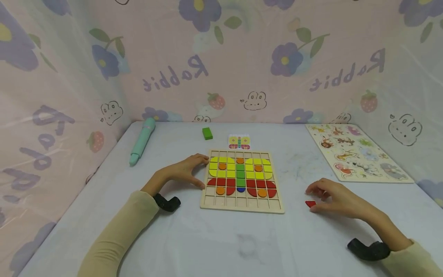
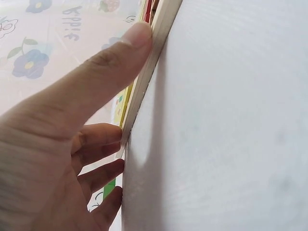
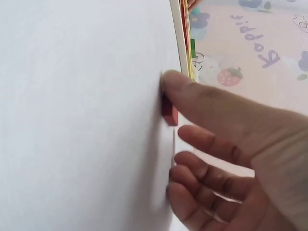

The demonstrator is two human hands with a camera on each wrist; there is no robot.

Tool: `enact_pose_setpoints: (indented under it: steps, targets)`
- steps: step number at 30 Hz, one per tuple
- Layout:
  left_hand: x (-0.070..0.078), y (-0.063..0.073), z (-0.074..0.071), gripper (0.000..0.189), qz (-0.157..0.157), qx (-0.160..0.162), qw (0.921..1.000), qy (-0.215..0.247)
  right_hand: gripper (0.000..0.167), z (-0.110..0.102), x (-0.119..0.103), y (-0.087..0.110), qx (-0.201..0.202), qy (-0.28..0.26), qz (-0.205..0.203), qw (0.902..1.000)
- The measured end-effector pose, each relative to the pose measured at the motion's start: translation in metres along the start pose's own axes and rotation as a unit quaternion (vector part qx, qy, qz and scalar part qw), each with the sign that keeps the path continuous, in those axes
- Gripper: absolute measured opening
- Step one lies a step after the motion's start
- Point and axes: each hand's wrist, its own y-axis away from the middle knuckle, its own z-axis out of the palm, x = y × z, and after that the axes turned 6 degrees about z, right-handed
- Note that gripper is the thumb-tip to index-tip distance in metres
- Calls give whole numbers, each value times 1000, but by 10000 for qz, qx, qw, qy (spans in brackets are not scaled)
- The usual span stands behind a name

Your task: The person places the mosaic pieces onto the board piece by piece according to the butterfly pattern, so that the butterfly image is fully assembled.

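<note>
A wooden grid board (image 1: 242, 208) lies mid-table, filled with yellow, red, green, orange and blue pieces in a butterfly pattern. My left hand (image 1: 183, 170) rests at the board's left side, its thumb and fingertips along the edge; the left wrist view shows the thumb (image 2: 137, 36) against the rim. To the right of the board, my right hand (image 1: 337, 199) is low over the table beside a small red piece (image 1: 310, 204). In the right wrist view its thumb touches this red piece (image 3: 169, 114), while the other fingers are spread apart from it, loosely bent.
A small butterfly picture card (image 1: 239, 142) lies behind the board, with a green block (image 1: 207, 133) to its left. At the back left is a teal stick-shaped object (image 1: 142, 141). An animal puzzle board (image 1: 358, 154) lies at the back right. Printed curtains enclose the table.
</note>
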Motion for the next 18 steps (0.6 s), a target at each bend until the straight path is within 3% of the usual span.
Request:
enact_pose_setpoints:
  steps: [3,12,18]
  targets:
    - [0,0,0,86,-16,4,10000,-7,33,-4,4,1,-95,14,163,9998]
    - [0,0,0,86,27,-2,10000,4,22,-6,8,-1,-213,-182,-163,9995]
    - [1,0,0,86,2,10,10000,8,20,0,-8,-24,-149,-368,-198,9990]
